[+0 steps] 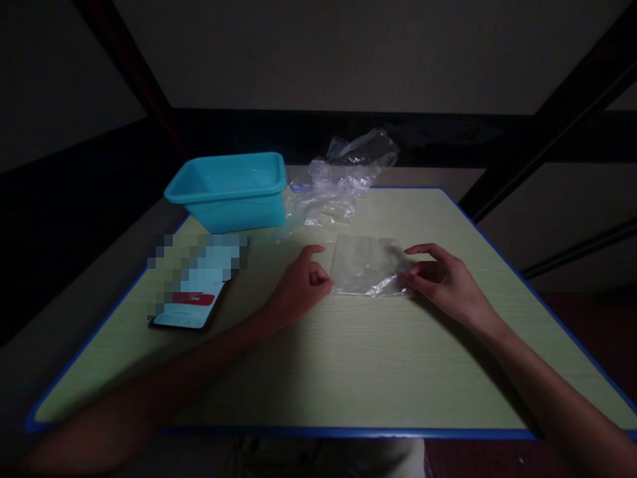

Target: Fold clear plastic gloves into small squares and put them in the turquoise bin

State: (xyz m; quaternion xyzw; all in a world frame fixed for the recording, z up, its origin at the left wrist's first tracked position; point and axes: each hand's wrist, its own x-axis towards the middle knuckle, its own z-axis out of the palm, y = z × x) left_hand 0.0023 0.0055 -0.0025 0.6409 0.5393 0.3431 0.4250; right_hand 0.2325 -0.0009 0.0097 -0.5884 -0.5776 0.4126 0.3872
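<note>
"Nearest you?"
"Pale wood-grain table point(308, 378), blue-edged, under both hands."
"Fingers?"
"Your left hand point(300, 287): half-curled, thumb by the clear bag's point(365, 264) near-left corner. Your right hand point(450, 282): half-curled at its right edge. Can't tell if either pinches. Bag lies flat between."
"Beyond your fingers?"
"Turquoise bin point(239, 212), far left; crumpled plastic point(343, 172) straight past; dark band point(239, 136), dim grey wall point(348, 53)."

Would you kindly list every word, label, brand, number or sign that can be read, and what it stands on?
None can be read.
Phone screen: partly pixelated; pale marks on its red band too blurred to read.
Turquoise tub, flat clear bag and crumpled plastic: no readable lettering.
</note>
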